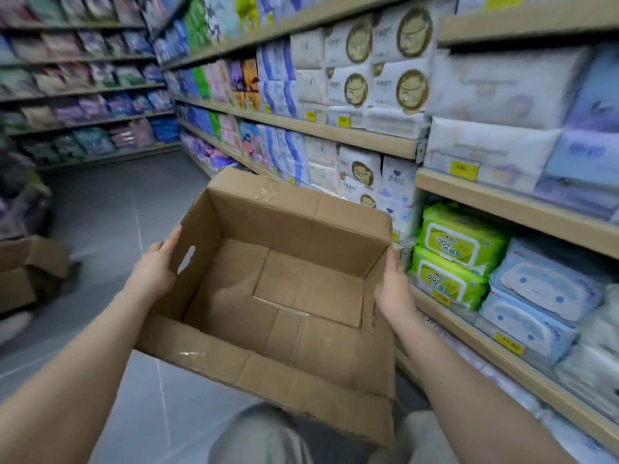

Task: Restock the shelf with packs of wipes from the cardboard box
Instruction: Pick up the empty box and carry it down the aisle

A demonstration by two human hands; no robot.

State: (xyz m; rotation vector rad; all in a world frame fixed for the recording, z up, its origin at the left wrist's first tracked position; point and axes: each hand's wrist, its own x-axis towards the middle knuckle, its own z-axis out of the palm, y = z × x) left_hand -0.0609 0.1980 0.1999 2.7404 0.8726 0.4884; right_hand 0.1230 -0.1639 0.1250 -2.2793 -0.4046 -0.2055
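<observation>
An open cardboard box (301,229) with nothing inside is held up in front of me above my knees. My left hand (154,266) presses flat against its left wall beside the handle slot, fingers straight. My right hand (395,286) lies flat against the right wall. On the shelf (502,356) to the right, two green packs of wipes (459,242) are stacked, with light blue packs of wipes (542,289) stacked beside them.
Wooden shelves full of tissue and wipe packs run along the right side and across the far left wall. Another cardboard box (23,272) sits on the grey tiled floor at the left. Yellow price tags (509,343) hang on the shelf edges.
</observation>
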